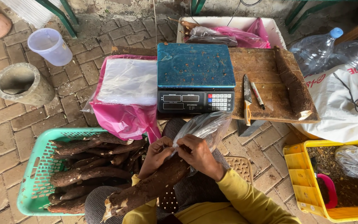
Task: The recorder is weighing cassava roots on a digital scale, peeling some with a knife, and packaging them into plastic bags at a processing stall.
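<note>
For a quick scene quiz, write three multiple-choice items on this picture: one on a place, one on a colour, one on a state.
1. Where does the knife lie?
A. on the wooden board right of the scale
B. in the basket
C. on the scale's platform

2. What colour is the basket of brown roots?
A. yellow
B. green
C. red

3. What are the left hand and right hand doing?
A. resting empty
B. pressing scale keys
C. holding a clear plastic bag over the end of a root

Key: 1 A, the knife lies beside a pen on the board. 2 B, its mesh wall is green. 3 C, both hands grip the bag's mouth at the root's tip.
</note>
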